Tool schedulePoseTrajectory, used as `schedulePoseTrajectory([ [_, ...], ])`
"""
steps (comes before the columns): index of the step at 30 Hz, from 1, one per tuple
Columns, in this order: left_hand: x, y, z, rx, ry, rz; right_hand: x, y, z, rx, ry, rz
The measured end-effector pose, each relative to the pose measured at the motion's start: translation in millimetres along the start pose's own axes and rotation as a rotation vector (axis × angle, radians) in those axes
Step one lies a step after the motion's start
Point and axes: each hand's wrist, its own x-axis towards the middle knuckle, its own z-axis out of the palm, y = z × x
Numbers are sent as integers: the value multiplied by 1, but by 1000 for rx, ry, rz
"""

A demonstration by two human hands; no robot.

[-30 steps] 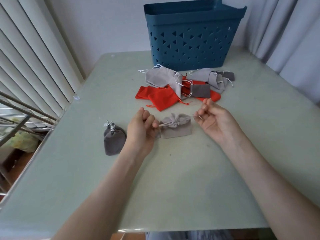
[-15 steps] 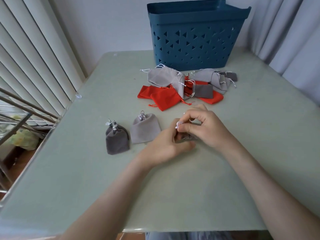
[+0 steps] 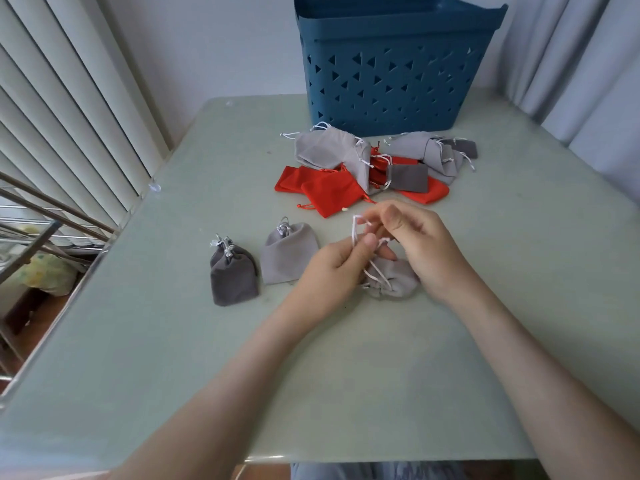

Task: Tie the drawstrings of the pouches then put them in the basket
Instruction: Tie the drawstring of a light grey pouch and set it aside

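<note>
At the middle of the bench [image 3: 346,375], our left hand [image 3: 332,268] and right hand [image 3: 426,244] meet over a light grey pouch [image 3: 398,278] lying on it. The fingers [image 3: 369,241] of both pinch its white drawstring [image 3: 355,230], looped up between them. At nine o'clock of it sit a cinched grey pouch [image 3: 287,254] and a dark grey pouch [image 3: 233,278]. At twelve o'clock a pile of pouches [image 3: 329,195] lies before the blue basket [image 3: 388,71].

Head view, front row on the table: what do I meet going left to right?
dark grey pouch → light grey pouch → left hand → right hand. The pouch being tied overlaps both hands, which pinch its drawstring, so it is left out.
</note>
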Motion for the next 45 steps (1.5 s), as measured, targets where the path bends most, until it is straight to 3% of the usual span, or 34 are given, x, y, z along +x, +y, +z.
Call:
schedulePoseTrajectory([
  [4, 4, 2, -5, -193, 122, -78, -1, 4, 1, -77, -87, 32],
  [8, 7, -2, -8, -248, 138, -129, -2, 7, 4, -192, 45, 4],
  [11, 7, -1, -9, -331, 135, -155, -2, 3, 1, -121, 124, -14],
  [14, 8, -1, -9, -344, 130, -166, -2, 0, 1, -4, 75, 24],
  [18, 6, 0, -7, -331, 103, -170, -1, 4, 7, -108, 17, -23],
  [22, 6, 1, -8, -319, 80, -189, 0, 4, 4, -152, 76, -37],
  [25, 8, 2, -9, -337, 110, -194, 0, 2, 3, -40, 168, 4],
  [28, 8, 2, -10, -359, 139, -175, 0, 3, 2, 65, 22, 121],
  [31, 8, 0, -10, -407, 158, -152, -3, 7, 7, -43, -221, 248],
  [34, 9, -1, -13, -370, 218, -149, -4, 7, 8, -150, -226, 257],
  [41, 10, 0, -25, -394, 106, -51, 2, 2, -1, 285, -54, 397],
  [45, 9, -2, -26, -358, 72, 26, 4, 0, -4, 357, -8, 436],
])
